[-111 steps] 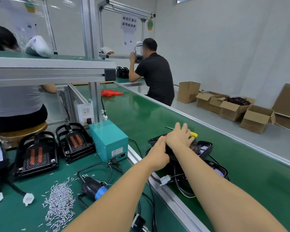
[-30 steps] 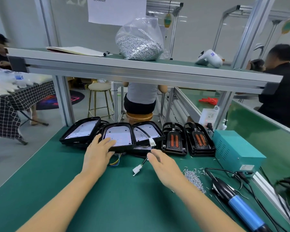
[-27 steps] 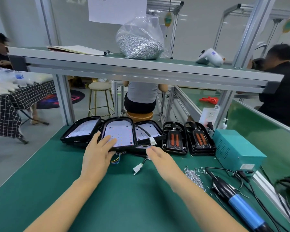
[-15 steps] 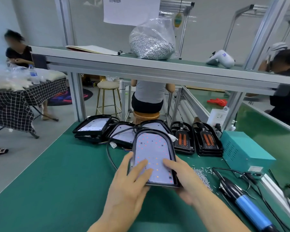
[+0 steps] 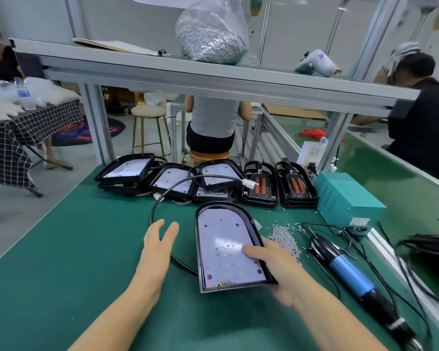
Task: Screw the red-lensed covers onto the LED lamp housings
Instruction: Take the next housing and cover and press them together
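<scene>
A black LED lamp housing (image 5: 226, 245) with a white LED board faces up at the middle of the green bench. My right hand (image 5: 276, 267) grips its right lower edge, thumb on the board. To the housing's left my left hand (image 5: 159, 245) hovers with fingers straight, holding nothing. A black cable (image 5: 162, 198) loops from the housing to a white connector (image 5: 249, 183). Several more housings (image 5: 173, 179) lie in a row behind. Two red-lensed covers (image 5: 260, 184) (image 5: 296, 186) stand right of that row. Loose screws (image 5: 285, 239) lie right of the held housing.
An electric screwdriver (image 5: 350, 271) with a blue grip lies at the right, cabled to a teal power box (image 5: 345, 198). An overhead shelf (image 5: 213, 77) carries a bag of screws (image 5: 212, 34). A conveyor belt (image 5: 403, 188) runs along the right. Other people sit behind and to the right.
My hands took one housing from the back row and brought it toward me. Since half a second ago my left hand has let go and moved off to the left.
</scene>
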Demonstrator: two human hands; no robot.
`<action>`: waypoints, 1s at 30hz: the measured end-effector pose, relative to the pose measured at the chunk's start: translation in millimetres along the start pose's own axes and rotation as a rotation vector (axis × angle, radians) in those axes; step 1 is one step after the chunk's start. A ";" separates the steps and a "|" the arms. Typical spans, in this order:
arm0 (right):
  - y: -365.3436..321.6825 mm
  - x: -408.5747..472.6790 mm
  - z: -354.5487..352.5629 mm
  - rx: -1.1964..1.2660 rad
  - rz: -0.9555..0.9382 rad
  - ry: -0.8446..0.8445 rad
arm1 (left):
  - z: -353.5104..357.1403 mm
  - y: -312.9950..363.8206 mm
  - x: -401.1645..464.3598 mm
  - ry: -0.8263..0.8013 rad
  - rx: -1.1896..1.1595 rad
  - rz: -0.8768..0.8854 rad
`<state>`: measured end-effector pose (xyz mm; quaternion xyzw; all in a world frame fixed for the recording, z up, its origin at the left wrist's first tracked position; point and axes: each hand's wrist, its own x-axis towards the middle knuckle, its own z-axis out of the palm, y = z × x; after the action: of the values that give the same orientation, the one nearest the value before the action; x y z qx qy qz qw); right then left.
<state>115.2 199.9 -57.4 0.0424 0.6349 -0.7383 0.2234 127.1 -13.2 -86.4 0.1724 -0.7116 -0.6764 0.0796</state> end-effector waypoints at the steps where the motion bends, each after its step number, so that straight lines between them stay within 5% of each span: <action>1: 1.8 -2.0 1.7 -0.027 0.001 0.000 | 1.6 1.1 -1.0 -0.006 -0.037 0.005; 8: 24.6 -9.9 19.9 -0.166 0.009 -0.018 | 14.5 -6.9 -8.0 -0.042 -0.085 0.050; 15: 16.5 3.1 27.0 -0.541 -0.124 0.015 | 16.6 -27.0 2.4 0.164 -0.073 0.038; 25: 10.8 7.4 2.2 -0.808 -0.171 0.018 | 30.6 -25.6 -10.0 0.293 0.545 0.080; 30: -27.8 45.8 -23.7 -0.754 -0.317 0.364 | 39.5 -21.9 -9.5 0.299 0.521 0.087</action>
<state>58.3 212.5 -52.2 -0.0106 0.8874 -0.4609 -0.0084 125.2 26.6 -109.8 0.2541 -0.8483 -0.4341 0.1656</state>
